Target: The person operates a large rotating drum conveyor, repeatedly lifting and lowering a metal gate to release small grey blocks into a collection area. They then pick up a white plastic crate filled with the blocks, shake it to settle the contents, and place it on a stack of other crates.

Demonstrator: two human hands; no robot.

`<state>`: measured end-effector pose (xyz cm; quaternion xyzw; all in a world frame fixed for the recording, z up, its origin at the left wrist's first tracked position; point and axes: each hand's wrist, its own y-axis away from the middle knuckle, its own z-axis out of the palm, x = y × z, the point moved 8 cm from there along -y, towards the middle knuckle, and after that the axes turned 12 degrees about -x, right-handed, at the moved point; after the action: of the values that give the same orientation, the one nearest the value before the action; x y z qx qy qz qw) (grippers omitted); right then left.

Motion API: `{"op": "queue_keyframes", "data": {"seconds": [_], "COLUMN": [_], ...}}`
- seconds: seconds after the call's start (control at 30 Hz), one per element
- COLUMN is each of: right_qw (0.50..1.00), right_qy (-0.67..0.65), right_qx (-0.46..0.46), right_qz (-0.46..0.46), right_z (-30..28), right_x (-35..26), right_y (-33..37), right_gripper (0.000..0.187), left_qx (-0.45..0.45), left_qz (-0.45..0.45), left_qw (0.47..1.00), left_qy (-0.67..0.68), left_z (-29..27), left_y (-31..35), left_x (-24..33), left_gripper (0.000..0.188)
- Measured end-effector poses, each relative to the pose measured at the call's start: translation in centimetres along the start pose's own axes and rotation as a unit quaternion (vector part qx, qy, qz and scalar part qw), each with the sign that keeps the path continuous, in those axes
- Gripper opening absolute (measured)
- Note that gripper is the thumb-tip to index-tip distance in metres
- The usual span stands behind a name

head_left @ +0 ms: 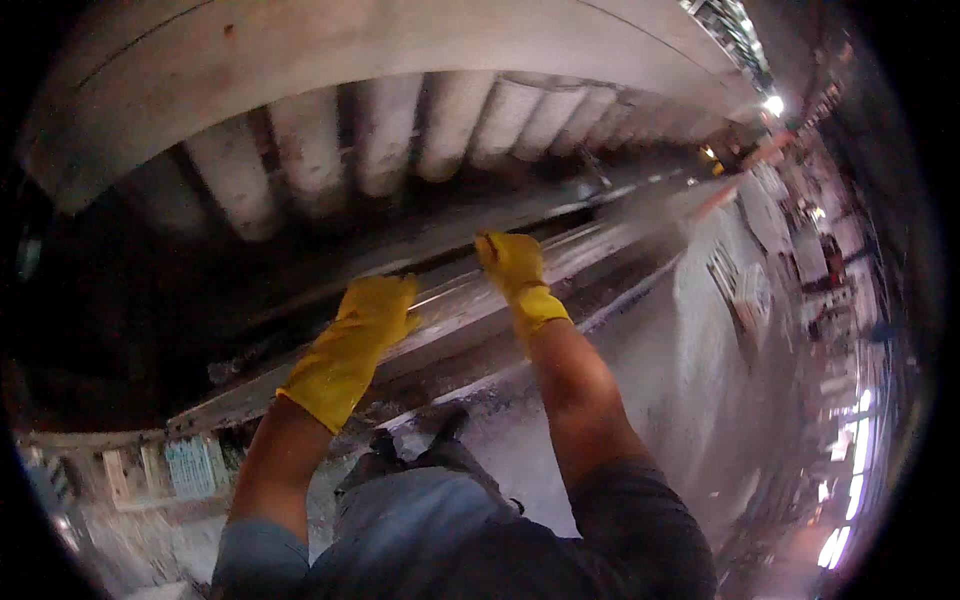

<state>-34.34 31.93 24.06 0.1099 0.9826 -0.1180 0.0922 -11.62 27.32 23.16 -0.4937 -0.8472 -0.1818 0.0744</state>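
Observation:
Both my hands wear yellow gloves and reach over a long, pale ledge in front of my body. My left hand is curled closed above the ledge and slightly blurred. Farther right and a little farther away, my right hand is closed too, its knuckles upward. A thin bright streak shows beside the left glove; whether it is a held thing or the ledge's edge I cannot tell. Whatever the fingers may grip is hidden.
Beyond the ledge lies a dark recess. Above it runs a row of pale upright ribs beneath a large pale panel. A pallet-like stack stands on the floor at right. Slatted wooden pieces lie at lower left.

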Motion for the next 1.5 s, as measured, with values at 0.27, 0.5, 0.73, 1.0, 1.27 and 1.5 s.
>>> {"op": "queue_keyframes", "data": {"seconds": [0.27, 0.5, 0.73, 1.0, 1.27, 1.5], "right_qw": [0.985, 0.973, 0.945, 0.900, 0.916, 0.960], "right_qy": [-0.006, -0.111, -0.170, -0.241, -0.224, -0.123], "right_qx": [0.168, 0.186, 0.196, 0.217, 0.215, 0.139], "right_qz": [-0.050, -0.080, -0.201, -0.291, -0.255, -0.212], "right_z": [-2.5, -3.2, -3.9, -4.8, -5.2, -5.8], "right_x": [-0.3, 0.0, 0.4, 2.4, 8.7, 17.9], "right_y": [2.1, 2.2, 4.4, 5.5, 4.5, 2.3], "right_gripper": [0.027, 0.028, 0.038, 0.030, 0.024, 0.024], "left_qx": [-0.032, -0.008, -0.012, 0.020, 0.040, 0.039], "left_qz": [-0.037, -0.056, -0.127, -0.243, -0.254, -0.247], "left_qw": [0.999, 0.998, 0.992, 0.968, 0.964, 0.968], "left_qy": [0.016, 0.012, -0.020, -0.053, -0.072, -0.018], "left_z": [-0.6, -0.9, -1.2, -0.6, 0.1, -0.5], "left_y": [-0.1, 0.3, 0.7, 1.4, 1.3, 0.8], "left_x": [0.8, 0.3, 0.0, -0.4, -0.6, 0.4], "left_gripper": [0.067, 0.078, 0.080, 0.085, 0.085, 0.080]}}
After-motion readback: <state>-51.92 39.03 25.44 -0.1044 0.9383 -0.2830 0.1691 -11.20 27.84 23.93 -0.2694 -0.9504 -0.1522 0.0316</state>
